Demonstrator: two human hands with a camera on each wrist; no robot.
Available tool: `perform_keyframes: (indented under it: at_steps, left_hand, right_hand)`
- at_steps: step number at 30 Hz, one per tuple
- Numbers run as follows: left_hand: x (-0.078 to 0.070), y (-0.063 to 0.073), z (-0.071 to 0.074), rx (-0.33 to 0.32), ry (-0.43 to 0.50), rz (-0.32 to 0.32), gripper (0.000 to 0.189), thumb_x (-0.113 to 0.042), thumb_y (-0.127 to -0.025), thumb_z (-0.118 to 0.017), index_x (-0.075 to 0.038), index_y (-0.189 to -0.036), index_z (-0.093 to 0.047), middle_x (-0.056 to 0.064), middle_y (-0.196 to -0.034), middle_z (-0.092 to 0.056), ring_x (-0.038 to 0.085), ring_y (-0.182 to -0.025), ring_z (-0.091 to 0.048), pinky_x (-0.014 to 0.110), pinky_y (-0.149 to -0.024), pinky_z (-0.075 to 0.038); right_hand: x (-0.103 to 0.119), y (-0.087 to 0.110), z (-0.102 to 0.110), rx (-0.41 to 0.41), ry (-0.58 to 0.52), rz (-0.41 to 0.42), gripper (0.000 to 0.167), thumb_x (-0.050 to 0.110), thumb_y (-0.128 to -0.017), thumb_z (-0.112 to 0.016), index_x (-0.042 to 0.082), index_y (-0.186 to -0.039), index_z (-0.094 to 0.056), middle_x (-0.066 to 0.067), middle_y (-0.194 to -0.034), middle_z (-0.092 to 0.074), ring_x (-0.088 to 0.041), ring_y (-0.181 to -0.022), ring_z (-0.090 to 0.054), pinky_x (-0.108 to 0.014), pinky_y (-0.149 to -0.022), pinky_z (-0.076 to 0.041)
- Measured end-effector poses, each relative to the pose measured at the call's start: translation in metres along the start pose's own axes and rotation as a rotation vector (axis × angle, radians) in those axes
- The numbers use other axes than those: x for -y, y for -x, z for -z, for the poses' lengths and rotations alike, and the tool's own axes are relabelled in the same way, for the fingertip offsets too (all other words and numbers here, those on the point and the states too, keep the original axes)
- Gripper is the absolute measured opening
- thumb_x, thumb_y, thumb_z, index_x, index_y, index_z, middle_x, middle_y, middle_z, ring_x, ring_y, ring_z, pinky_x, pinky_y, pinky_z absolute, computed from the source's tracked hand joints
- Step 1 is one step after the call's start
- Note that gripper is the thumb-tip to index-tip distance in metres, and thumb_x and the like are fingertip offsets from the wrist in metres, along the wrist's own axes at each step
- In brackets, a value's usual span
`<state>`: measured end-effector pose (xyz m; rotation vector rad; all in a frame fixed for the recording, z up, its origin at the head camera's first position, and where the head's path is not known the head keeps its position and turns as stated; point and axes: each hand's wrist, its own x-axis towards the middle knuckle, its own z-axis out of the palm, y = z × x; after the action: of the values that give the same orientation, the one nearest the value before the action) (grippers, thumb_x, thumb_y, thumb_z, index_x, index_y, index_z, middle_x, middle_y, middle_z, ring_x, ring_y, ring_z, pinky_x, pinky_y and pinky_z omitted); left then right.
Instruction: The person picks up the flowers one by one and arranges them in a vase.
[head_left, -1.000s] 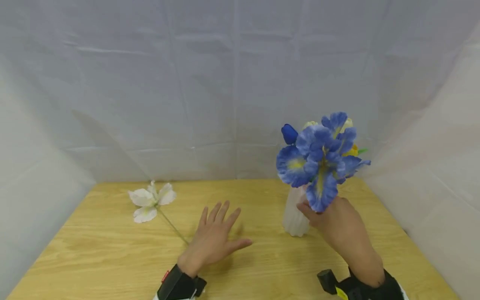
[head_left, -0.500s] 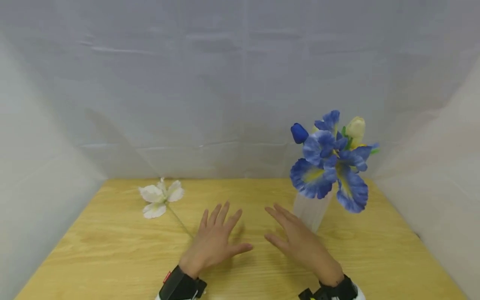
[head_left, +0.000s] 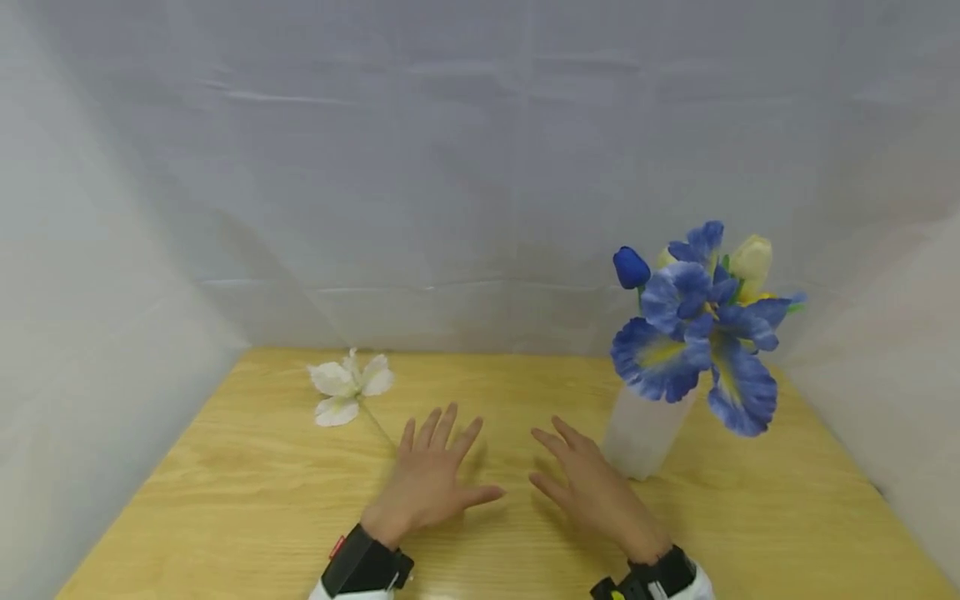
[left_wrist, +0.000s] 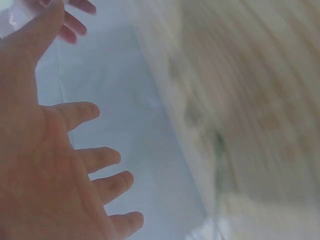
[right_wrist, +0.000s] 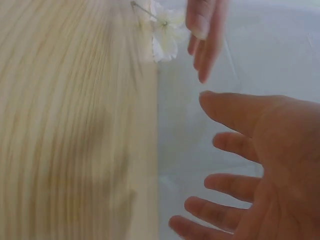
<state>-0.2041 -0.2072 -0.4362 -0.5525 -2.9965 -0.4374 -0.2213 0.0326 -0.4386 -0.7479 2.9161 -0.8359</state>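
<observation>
My left hand (head_left: 426, 483) hovers over the table with its fingers spread and holds nothing. My right hand (head_left: 596, 492) is beside it, fingers apart, also holding nothing. A white flower (head_left: 349, 387) lies on the table beyond the left hand, its stem running back toward that hand. To the right stands a whitish vase (head_left: 647, 433), just past my right hand. Out of the vase rises a large blue iris (head_left: 697, 325), with a blue tulip bud (head_left: 631, 267) and a pale cream tulip (head_left: 751, 260) behind it. In the right wrist view the white flower (right_wrist: 165, 35) shows near the top.
The wooden table (head_left: 517, 550) ends at a pale cloth backdrop (head_left: 480, 183). Cloth also hangs at the left and right sides. A bit of a yellow flower (head_left: 759, 297) shows behind the iris. Black straps with cameras sit on both wrists.
My right hand has let go of the blue iris, left the vase and moved left beside the left hand. The iris now stands in the vase. The head view has turned slightly left.
</observation>
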Motion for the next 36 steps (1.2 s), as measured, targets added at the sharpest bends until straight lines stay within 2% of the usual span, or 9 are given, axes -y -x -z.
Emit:
perform_keyframes:
  at_steps: [3, 6, 14, 18, 24, 31, 36]
  left_hand:
    - [0.012, 0.012, 0.003, 0.001, -0.017, 0.066, 0.089, -0.073, -0.081, -0.052, -0.019, -0.149, -0.036, 0.019, -0.155, -0.020, 0.040, -0.141, -0.015, 0.061, -0.111, -0.006]
    - [0.023, 0.023, 0.005, -0.010, -0.014, 0.099, 0.089, -0.072, -0.081, -0.052, -0.018, -0.149, -0.035, 0.019, -0.155, -0.018, 0.040, -0.141, -0.013, 0.060, -0.111, -0.004]
    - [0.040, 0.040, 0.008, -0.049, -0.015, 0.138, 0.091, -0.074, -0.081, -0.050, -0.017, -0.150, -0.035, 0.020, -0.155, -0.019, 0.042, -0.141, -0.014, 0.061, -0.111, -0.003]
    - [0.048, 0.050, 0.012, -0.060, -0.013, 0.183, 0.090, -0.072, -0.081, -0.053, -0.017, -0.150, -0.035, 0.020, -0.155, -0.019, 0.041, -0.141, -0.013, 0.060, -0.111, -0.001]
    - [0.058, 0.061, 0.014, -0.085, 0.010, 0.220, 0.089, -0.072, -0.080, -0.054, -0.016, -0.148, -0.039, 0.023, -0.153, -0.023, 0.043, -0.140, -0.015, 0.063, -0.110, -0.003]
    - [0.068, 0.073, 0.016, -0.076, 0.021, 0.251, 0.089, -0.072, -0.081, -0.052, -0.015, -0.148, -0.038, 0.023, -0.153, -0.021, 0.044, -0.139, -0.015, 0.065, -0.108, -0.004]
    - [0.074, 0.082, 0.018, -0.075, 0.030, 0.282, 0.091, -0.075, -0.080, -0.049, -0.014, -0.147, -0.040, 0.024, -0.153, -0.021, 0.045, -0.139, -0.016, 0.066, -0.107, -0.004]
  right_hand:
    - [0.008, -0.011, -0.007, 0.017, -0.029, 0.009, 0.053, 0.034, -0.095, -0.061, 0.012, -0.141, -0.047, -0.018, -0.150, -0.032, -0.040, -0.131, -0.037, -0.058, -0.095, -0.041]
    - [0.018, -0.019, -0.014, 0.034, -0.052, 0.035, 0.051, 0.034, -0.095, -0.060, 0.011, -0.140, -0.049, -0.018, -0.149, -0.033, -0.039, -0.130, -0.038, -0.058, -0.095, -0.042]
    - [0.034, -0.031, -0.026, 0.027, -0.066, 0.067, 0.048, 0.029, -0.094, -0.063, 0.008, -0.136, -0.052, -0.021, -0.146, -0.037, -0.041, -0.126, -0.042, -0.059, -0.090, -0.044]
    - [0.039, -0.038, -0.037, 0.045, -0.082, 0.095, 0.047, 0.029, -0.094, -0.063, 0.008, -0.135, -0.052, -0.022, -0.145, -0.037, -0.040, -0.126, -0.043, -0.058, -0.092, -0.044]
    - [0.046, -0.045, -0.048, 0.060, -0.053, 0.106, 0.045, 0.029, -0.094, -0.063, 0.010, -0.133, -0.054, -0.019, -0.146, -0.038, -0.037, -0.127, -0.043, -0.056, -0.095, -0.043]
    - [0.057, -0.051, -0.057, 0.072, -0.054, 0.120, 0.040, 0.028, -0.093, -0.063, 0.009, -0.128, -0.058, -0.018, -0.144, -0.041, -0.037, -0.125, -0.045, -0.055, -0.096, -0.042]
    - [0.066, -0.059, -0.067, 0.079, -0.039, 0.162, 0.039, 0.030, -0.094, -0.062, 0.009, -0.127, -0.059, -0.018, -0.143, -0.042, -0.036, -0.124, -0.046, -0.053, -0.095, -0.044]
